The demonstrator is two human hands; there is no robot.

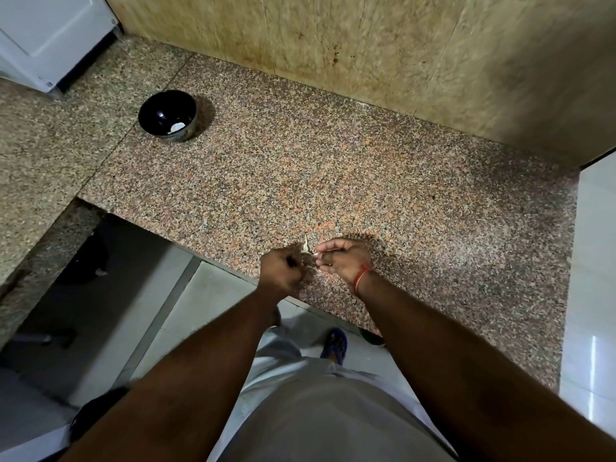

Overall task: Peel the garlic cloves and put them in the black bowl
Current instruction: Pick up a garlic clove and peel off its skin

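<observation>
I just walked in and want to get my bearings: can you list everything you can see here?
black bowl: one, black, far left on the counter.
peeled cloves: count unclear, white, inside the bowl.
garlic clove: one, pale, between both hands at the counter's near edge.
counter: one, speckled pink-brown granite, centre.
wall: beige stone, behind the counter.
white appliance: one, top left corner.
blue sandal: one, on the floor below.
red thread: one, on the right wrist.
left hand: grips the clove.
right hand: pinches its skin.
</observation>
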